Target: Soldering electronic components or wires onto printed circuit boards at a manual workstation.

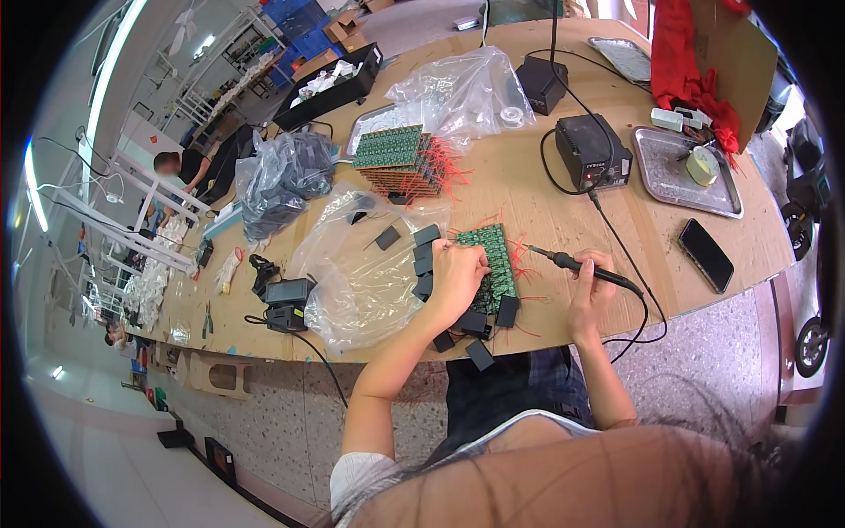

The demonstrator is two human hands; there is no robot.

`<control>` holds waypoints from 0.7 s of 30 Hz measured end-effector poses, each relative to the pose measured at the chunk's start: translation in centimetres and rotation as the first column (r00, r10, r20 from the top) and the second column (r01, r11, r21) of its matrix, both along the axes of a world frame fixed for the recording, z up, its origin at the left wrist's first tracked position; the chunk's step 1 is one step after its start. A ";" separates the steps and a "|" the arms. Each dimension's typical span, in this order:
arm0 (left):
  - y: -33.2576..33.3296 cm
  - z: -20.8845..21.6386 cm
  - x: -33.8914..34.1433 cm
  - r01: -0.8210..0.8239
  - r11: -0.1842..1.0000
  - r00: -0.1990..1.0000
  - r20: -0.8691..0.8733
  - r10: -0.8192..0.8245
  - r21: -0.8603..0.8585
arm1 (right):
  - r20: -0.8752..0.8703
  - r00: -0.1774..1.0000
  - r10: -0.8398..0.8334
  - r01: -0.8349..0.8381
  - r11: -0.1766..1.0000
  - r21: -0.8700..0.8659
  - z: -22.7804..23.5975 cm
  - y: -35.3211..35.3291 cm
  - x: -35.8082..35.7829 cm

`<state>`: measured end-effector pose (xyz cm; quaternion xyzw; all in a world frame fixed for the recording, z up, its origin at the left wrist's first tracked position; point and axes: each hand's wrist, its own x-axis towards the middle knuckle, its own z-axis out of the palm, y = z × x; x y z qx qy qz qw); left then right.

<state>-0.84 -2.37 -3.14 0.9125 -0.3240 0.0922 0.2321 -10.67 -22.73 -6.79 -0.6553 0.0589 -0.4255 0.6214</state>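
My right hand (591,290) is closed around a soldering iron (585,267), whose tip points left toward a green circuit board panel (498,255). Thin red wires stick out along the panel's edges. Over the panel's left side lies my left hand (460,278), its fingers bent and pressed together; whatever they pinch is too small or hidden to make out. Several black rectangular cases (425,255) sit beside that hand, and others, such as a black case (507,311), rest at the panel's near edge. A clear plastic bag (361,282) spreads to the left with a black piece (387,238) on it.
Behind the panel stands a stack of circuit boards (392,150) with red wires. A black soldering station (591,151), a metal tray (691,189) and a phone (706,255) are at the right. Bagged dark parts (282,180) lie left. The iron's cable loops near my right hand.
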 end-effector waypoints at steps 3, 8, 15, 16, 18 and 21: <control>-0.1 0.1 -0.1 -0.006 1.000 1.000 0.001 0.006 0.027 | -0.002 1.000 0.003 -0.002 1.000 0.017 0.0 0.1 -0.1; -0.1 0.0 -0.1 -0.003 1.000 1.000 0.002 0.003 0.023 | -0.016 1.000 0.003 -0.003 1.000 0.003 0.3 0.0 -0.2; -0.1 0.9 -0.2 -0.019 0.997 0.998 -0.064 0.024 0.072 | -0.025 1.000 0.002 -0.002 1.000 -0.005 0.0 0.0 -0.1; 0.1 1.1 -0.2 -0.024 0.997 0.998 -0.063 0.029 0.072 | -0.023 1.000 0.000 0.000 1.000 0.000 0.0 0.0 -0.1; 0.7 1.5 0.0 0.053 0.995 0.998 -0.009 -0.054 -0.080 | -0.015 1.000 0.009 -0.009 1.000 0.015 -0.1 0.0 0.0; 2.6 4.2 0.9 -0.010 0.972 0.973 -0.227 -0.045 -0.235 | -0.005 1.000 0.013 -0.013 0.999 0.032 -0.2 0.0 0.0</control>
